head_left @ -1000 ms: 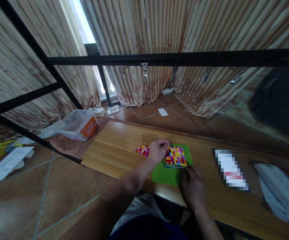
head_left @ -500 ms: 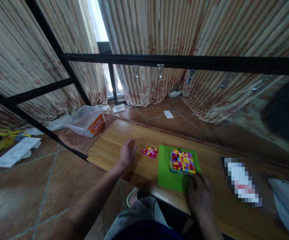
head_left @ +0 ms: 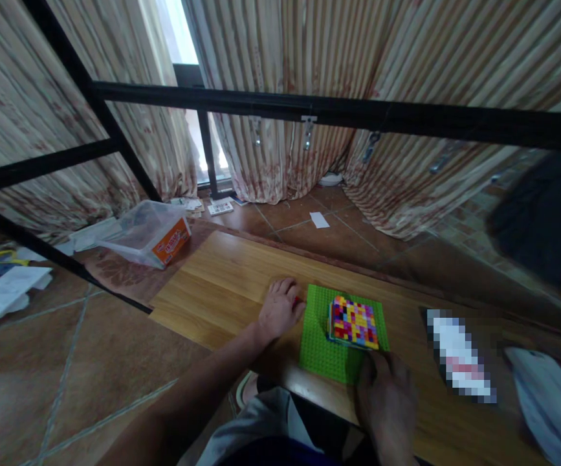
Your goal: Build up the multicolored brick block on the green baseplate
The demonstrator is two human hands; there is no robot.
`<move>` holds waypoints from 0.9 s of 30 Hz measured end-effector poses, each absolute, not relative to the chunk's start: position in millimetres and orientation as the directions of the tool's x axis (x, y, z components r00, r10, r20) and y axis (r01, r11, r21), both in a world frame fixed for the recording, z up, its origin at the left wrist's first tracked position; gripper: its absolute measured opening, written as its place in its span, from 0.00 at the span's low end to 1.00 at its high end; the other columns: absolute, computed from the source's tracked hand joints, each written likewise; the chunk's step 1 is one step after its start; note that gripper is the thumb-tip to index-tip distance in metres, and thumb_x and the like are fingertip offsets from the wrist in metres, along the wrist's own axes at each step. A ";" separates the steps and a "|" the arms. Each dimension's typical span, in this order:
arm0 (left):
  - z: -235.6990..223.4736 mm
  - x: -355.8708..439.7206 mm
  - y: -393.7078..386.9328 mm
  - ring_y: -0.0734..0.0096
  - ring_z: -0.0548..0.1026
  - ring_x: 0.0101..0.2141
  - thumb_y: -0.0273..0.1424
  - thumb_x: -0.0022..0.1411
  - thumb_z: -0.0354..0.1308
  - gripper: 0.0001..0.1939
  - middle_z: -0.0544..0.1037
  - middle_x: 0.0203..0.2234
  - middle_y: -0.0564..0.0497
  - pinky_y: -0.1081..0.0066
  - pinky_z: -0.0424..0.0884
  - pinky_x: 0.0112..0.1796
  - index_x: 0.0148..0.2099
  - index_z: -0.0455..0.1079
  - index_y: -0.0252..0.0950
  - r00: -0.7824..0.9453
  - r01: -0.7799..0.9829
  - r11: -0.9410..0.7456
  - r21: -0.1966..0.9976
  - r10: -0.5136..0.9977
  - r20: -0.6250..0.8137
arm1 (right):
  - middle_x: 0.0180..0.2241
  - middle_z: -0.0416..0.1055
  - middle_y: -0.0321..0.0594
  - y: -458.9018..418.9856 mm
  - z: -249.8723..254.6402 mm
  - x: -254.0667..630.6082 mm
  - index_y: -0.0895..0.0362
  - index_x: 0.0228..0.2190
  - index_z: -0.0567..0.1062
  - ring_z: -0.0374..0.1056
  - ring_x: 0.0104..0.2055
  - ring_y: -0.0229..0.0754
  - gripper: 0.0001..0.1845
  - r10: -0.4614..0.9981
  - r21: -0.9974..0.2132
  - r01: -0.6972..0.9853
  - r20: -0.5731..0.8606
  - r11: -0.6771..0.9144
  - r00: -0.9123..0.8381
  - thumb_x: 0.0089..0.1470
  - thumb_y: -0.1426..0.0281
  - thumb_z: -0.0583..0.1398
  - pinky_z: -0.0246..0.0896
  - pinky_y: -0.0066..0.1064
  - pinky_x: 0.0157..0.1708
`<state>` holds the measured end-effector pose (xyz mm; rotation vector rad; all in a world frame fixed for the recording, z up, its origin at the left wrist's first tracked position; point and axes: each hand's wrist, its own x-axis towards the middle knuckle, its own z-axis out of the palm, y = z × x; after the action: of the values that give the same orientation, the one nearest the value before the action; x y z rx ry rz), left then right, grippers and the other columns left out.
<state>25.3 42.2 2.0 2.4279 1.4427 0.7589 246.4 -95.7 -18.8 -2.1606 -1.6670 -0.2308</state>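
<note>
Green baseplate (head_left: 316,353) (left hand (head_left: 280,309) just beside)

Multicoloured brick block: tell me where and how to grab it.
Pinch the block by its left and right side walls, coming from above. It stands raised on the green baseplate, with bare studs on both sides, so fingers should fit. The right hand crowds its near right corner.

A multicoloured, studded brick block (head_left: 354,323) lies flat on a green baseplate (head_left: 319,353), toward its right side.
</note>
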 end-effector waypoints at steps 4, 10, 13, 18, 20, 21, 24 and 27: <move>-0.6 26.6 46.6 0.61 0.67 0.52 0.28 0.65 0.50 0.08 0.72 0.49 0.43 0.58 0.64 0.54 0.43 0.69 0.36 0.429 0.711 -0.537 0.453 0.843 0.326 | 0.43 0.70 0.54 -88.7 -16.4 250.5 0.61 0.38 0.75 0.61 0.46 0.52 0.19 0.892 -0.170 0.961 0.363 -0.220 0.269 0.60 0.65 0.49 0.56 0.42 0.44; 3.6 22.5 32.3 0.62 0.68 0.50 0.24 0.63 0.49 0.09 0.72 0.46 0.44 0.59 0.65 0.53 0.42 0.69 0.36 0.466 0.637 -0.568 0.522 0.823 0.326 | 0.42 0.71 0.53 -82.1 -14.9 256.2 0.61 0.35 0.76 0.63 0.43 0.52 0.18 0.886 -0.136 0.969 0.393 -0.208 0.246 0.60 0.66 0.49 0.58 0.41 0.41; 4.2 20.3 21.6 0.62 0.68 0.50 0.25 0.64 0.49 0.09 0.73 0.45 0.44 0.59 0.65 0.53 0.42 0.69 0.36 0.491 0.594 -0.575 0.562 0.813 0.312 | 0.41 0.73 0.52 -87.3 -5.7 252.9 0.61 0.35 0.77 0.64 0.41 0.51 0.19 0.844 -0.216 0.960 0.468 -0.180 0.263 0.60 0.64 0.50 0.60 0.41 0.41; 6.9 11.8 8.3 0.59 0.67 0.53 0.28 0.61 0.53 0.14 0.71 0.49 0.42 0.57 0.63 0.56 0.50 0.68 0.35 0.548 0.536 -0.583 0.611 0.791 0.273 | 0.39 0.74 0.46 -95.5 26.5 214.0 0.59 0.39 0.76 0.68 0.43 0.44 0.13 0.780 -0.380 0.921 0.601 0.083 0.178 0.61 0.67 0.54 0.63 0.36 0.45; 9.4 7.1 5.5 0.58 0.65 0.55 0.28 0.61 0.53 0.19 0.70 0.52 0.41 0.56 0.63 0.56 0.55 0.65 0.35 0.539 0.529 -0.564 0.634 0.800 0.262 | 0.39 0.74 0.44 -89.9 34.6 191.0 0.57 0.41 0.76 0.68 0.42 0.43 0.12 0.805 -0.417 0.896 0.578 0.152 0.133 0.61 0.68 0.54 0.64 0.35 0.45; 10.7 4.3 4.8 0.58 0.65 0.56 0.28 0.61 0.53 0.21 0.69 0.53 0.41 0.55 0.63 0.56 0.57 0.63 0.35 0.527 0.526 -0.552 0.647 0.809 0.261 | 0.39 0.74 0.44 -84.6 36.1 180.2 0.58 0.41 0.75 0.68 0.42 0.43 0.12 0.826 -0.434 0.884 0.553 0.174 0.109 0.62 0.69 0.53 0.64 0.35 0.45; 13.8 -6.6 4.6 0.58 0.64 0.57 0.27 0.61 0.51 0.26 0.68 0.56 0.40 0.55 0.63 0.56 0.61 0.58 0.35 0.498 0.514 -0.529 0.676 0.825 0.267 | 0.39 0.73 0.47 -62.9 31.5 156.1 0.59 0.42 0.74 0.68 0.42 0.45 0.14 0.900 -0.438 0.881 0.434 0.179 0.034 0.62 0.71 0.51 0.65 0.37 0.43; 14.5 -19.2 5.0 0.57 0.64 0.58 0.26 0.60 0.52 0.28 0.66 0.57 0.40 0.54 0.62 0.57 0.62 0.56 0.35 0.485 0.521 -0.524 0.674 0.832 0.271 | 0.37 0.72 0.49 -42.7 20.7 145.4 0.59 0.42 0.74 0.67 0.41 0.47 0.15 0.932 -0.363 0.915 0.360 0.178 -0.039 0.60 0.75 0.49 0.64 0.38 0.41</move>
<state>-19.2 5.0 14.5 2.2214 1.1146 0.8028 145.4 -42.7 20.7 -1.7316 -1.9471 0.0452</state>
